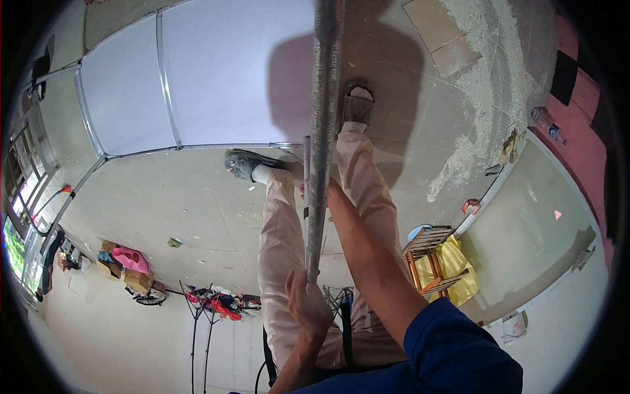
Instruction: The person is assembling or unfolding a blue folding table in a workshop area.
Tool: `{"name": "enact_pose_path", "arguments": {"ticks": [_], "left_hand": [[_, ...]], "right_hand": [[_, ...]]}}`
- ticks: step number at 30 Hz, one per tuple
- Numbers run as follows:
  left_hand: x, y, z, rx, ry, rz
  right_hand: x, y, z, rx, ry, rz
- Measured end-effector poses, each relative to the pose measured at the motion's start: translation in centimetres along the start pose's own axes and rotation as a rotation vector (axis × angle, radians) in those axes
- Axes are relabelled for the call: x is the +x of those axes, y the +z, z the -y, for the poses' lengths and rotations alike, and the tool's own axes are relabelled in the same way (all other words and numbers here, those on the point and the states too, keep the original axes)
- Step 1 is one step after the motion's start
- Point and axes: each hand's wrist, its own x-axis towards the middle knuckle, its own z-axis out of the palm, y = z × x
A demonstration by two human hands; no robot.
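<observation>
A long grey metal pole runs from the top edge down the middle of the view. My left hand is wrapped around its lower end. Higher up, my right hand grips the pole from behind, largely hidden by it, with the blue-sleeved arm stretching in from the lower right. A thin metal strip lies alongside the pole's left side. Below are my legs in pale pink trousers. One shoe stands near a white framed panel and the other shoe is farther forward.
A wooden stool with a yellow bag stands at the right. Cardboard boxes and a pink item sit at the lower left, near a pile of clothes. Loose tiles and white plaster debris lie at the upper right.
</observation>
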Motion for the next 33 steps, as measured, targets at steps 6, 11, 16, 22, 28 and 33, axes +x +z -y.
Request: {"name": "enact_pose_path", "arguments": {"ticks": [6, 11, 16, 22, 28, 33], "left_hand": [[-0.5, 1.4, 2.6, 0.067, 0.06, -0.01], [-1.0, 3.2, 5.4, 0.101, 0.079, -0.025], [-0.6, 4.4, 7.1, 0.078, 0.062, -0.018], [-0.2, 5.3, 8.2, 0.085, 0.154, -0.062], [-0.4, 5.8, 8.7, 0.016, 0.178, -0.071], [-0.5, 5.6, 8.4, 0.016, 0.109, -0.068]], "right_hand": [[1.0, -0.7, -1.3, 0.105, 0.034, 0.065], [-1.2, -0.1, -2.3, 0.227, -0.056, 0.015], [-2.1, 0.5, -2.2, 0.277, -0.003, -0.017], [-1.4, -0.1, -2.9, 0.234, -0.002, -0.036], [0.1, -1.1, -3.9, 0.096, -0.026, -0.1], [0.0, -1.1, -3.7, -0.004, -0.039, -0.015]]}}
